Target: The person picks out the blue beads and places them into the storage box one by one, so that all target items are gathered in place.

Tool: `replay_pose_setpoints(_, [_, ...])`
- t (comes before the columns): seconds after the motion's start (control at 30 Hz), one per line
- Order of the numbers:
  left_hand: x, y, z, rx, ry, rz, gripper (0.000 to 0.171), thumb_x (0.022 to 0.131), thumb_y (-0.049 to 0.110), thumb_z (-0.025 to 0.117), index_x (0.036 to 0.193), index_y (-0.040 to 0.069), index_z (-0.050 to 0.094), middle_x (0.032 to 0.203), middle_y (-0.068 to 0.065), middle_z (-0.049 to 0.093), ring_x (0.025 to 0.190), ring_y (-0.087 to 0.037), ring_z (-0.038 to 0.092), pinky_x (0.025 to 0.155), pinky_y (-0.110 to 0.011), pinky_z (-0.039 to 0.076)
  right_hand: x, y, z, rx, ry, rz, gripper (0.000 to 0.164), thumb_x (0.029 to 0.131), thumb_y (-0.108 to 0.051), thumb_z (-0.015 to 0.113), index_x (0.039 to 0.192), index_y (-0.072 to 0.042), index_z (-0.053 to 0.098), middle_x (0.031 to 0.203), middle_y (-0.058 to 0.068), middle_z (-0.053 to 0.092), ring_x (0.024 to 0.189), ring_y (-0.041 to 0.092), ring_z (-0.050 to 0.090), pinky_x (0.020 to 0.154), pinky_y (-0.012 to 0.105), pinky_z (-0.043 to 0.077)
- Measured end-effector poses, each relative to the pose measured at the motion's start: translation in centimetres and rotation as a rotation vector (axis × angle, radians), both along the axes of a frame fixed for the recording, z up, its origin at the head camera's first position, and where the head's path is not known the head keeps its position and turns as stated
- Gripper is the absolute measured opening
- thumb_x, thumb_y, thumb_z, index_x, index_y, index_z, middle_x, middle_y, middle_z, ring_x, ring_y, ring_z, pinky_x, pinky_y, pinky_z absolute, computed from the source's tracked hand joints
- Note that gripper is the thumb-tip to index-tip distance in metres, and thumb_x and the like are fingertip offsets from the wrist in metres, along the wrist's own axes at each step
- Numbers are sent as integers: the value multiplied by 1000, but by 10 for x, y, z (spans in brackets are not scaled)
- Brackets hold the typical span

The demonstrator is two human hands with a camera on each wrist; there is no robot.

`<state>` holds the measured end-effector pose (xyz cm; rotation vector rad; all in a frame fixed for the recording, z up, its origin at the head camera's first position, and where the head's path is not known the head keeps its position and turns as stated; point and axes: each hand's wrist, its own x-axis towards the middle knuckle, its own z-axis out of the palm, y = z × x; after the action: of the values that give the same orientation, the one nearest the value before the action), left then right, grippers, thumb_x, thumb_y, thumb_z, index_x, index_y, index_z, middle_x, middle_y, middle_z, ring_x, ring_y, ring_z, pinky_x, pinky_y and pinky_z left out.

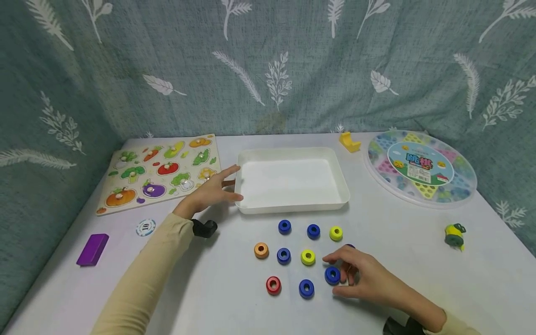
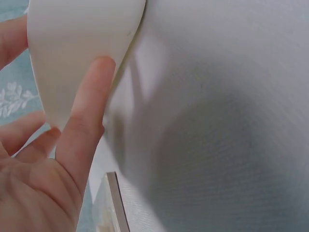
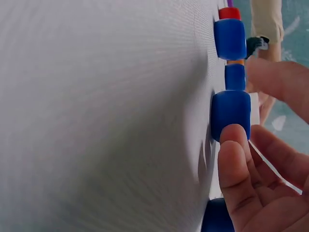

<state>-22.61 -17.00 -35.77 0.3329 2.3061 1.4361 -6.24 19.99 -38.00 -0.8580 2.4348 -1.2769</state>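
My left hand (image 1: 211, 190) is at the left end of a white rectangular tray (image 1: 293, 208), fingers spread. In the left wrist view, one straight finger lies against the tray's outer wall (image 2: 72, 53). My right hand (image 1: 368, 279) is over the table at the front right, thumb and forefinger spread around a blue ring (image 1: 332, 282). The right wrist view has fingertips right at that blue ring (image 3: 229, 111), with the forefinger apart from it. Around it sit more blue rings (image 1: 306, 295), yellow rings (image 1: 308, 263), an orange ring (image 1: 261, 256) and a red ring (image 1: 273, 292). The right hand partly hides another blue ring (image 1: 351, 245).
A vegetable puzzle board (image 1: 184, 163) lies back left, with a round chip (image 1: 145, 227) and a purple block (image 1: 93, 250) in front. At right are a round game box (image 1: 423, 195), a yellow piece (image 1: 349, 142) and a small yellow-green toy (image 1: 454, 236). A patterned curtain (image 1: 268, 70) stands behind.
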Motion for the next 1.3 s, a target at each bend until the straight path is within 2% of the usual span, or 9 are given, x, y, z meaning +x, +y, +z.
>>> replay_pose_setpoints(0.17, [0, -1, -3, 18, -28, -1, 92, 82, 6, 71, 153, 11, 13, 158, -2, 1, 139, -35, 24, 103, -50, 35, -2, 1, 0, 28, -57, -3, 37, 77, -15, 79, 110, -8, 63, 84, -7, 55, 68, 7, 54, 57, 21, 49])
replay_pose_setpoints(0.4, [-2, -5, -4, 44, -50, -7, 94, 83, 6, 71, 153, 14, 10, 158, -5, 1, 139, -34, 23, 102, -51, 36, -7, 1, 1, 48, -87, 17, 30, 79, -14, 77, 105, -10, 63, 83, -7, 55, 68, 5, 53, 58, 21, 49])
replay_pose_setpoints(0.5, [-2, -6, -4, 49, -59, -6, 95, 82, 6, 71, 153, 14, 9, 158, -6, 3, 139, -34, 23, 101, -51, 36, -14, 0, 9, 57, -94, 28, 30, 80, -14, 76, 106, -8, 63, 83, -6, 56, 68, 5, 53, 57, 22, 49])
replay_pose_setpoints(0.6, [-4, -7, -5, 48, -63, -6, 95, 82, 6, 72, 153, 15, 9, 158, -6, 3, 139, -34, 23, 102, -51, 36, -28, -5, 26, 65, -67, 29, 31, 80, -12, 75, 107, -5, 63, 85, -3, 57, 67, 6, 54, 58, 23, 49])
replay_pose_setpoints(0.73, [-4, -7, -5, 50, -74, -14, 96, 82, 6, 72, 153, 16, 9, 158, -5, 2, 140, -33, 22, 101, -50, 37, -61, -16, 53, 81, 23, 12, 32, 80, -6, 74, 110, -1, 62, 87, 0, 58, 69, 9, 55, 61, 25, 51])
replay_pose_setpoints(0.87, [-4, -7, -5, 60, -87, -19, 97, 81, 5, 73, 153, 17, 9, 158, -4, 1, 140, -31, 22, 96, -47, 43, -107, -35, 79, 91, 157, -14, 31, 81, -2, 72, 110, 2, 62, 93, 5, 59, 72, 13, 56, 65, 26, 51])
replay_pose_setpoints(1.0, [-4, -7, -5, 62, -78, -16, 97, 80, 6, 74, 153, 17, 11, 158, -1, 1, 140, -31, 23, 96, -45, 43, -154, -61, 99, 127, 180, -66, 31, 84, -5, 71, 113, 1, 63, 98, 10, 61, 75, 18, 57, 68, 29, 49])
replay_pose_setpoints(1.13, [-4, -7, -5, 54, -72, -11, 97, 80, 6, 74, 153, 16, 12, 158, -1, 3, 139, -30, 24, 98, -45, 41, -193, -88, 100, 158, 118, -98, 33, 85, -8, 70, 116, 0, 62, 105, 14, 61, 81, 22, 59, 70, 31, 49])
replay_pose_setpoints(1.3, [-4, -8, -6, 28, -61, -3, 96, 79, 7, 75, 153, 16, 13, 158, -1, 6, 138, -29, 26, 102, -46, 37, -224, -116, 82, 195, 49, -100, 35, 85, -11, 70, 118, 0, 62, 110, 15, 60, 89, 24, 59, 73, 33, 49])
